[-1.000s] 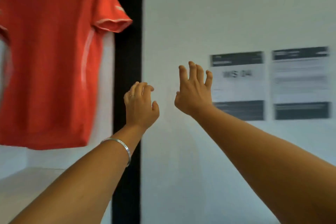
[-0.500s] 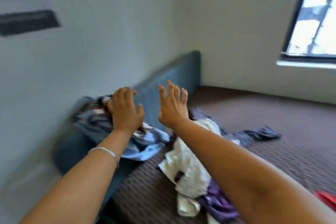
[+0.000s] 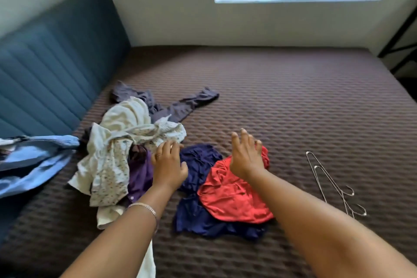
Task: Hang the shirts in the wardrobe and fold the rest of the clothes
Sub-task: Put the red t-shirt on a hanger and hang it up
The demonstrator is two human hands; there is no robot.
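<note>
- I am holding my left hand (image 3: 168,170) and right hand (image 3: 246,157), fingers loose and grasping nothing, above the clothes (image 3: 158,153) heaped on the bed (image 3: 293,97).
- I am advising myself: lift one shirt clear of the tangle, then reach for the hangers (image 3: 334,187) lying just beside.

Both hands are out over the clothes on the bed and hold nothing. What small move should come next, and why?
Probably lower the right hand onto the red garment and take a grip on it. That hand hovers open just above it, the garment lies on top of the navy one, and two wire hangers lie close by on the mattress.
</note>
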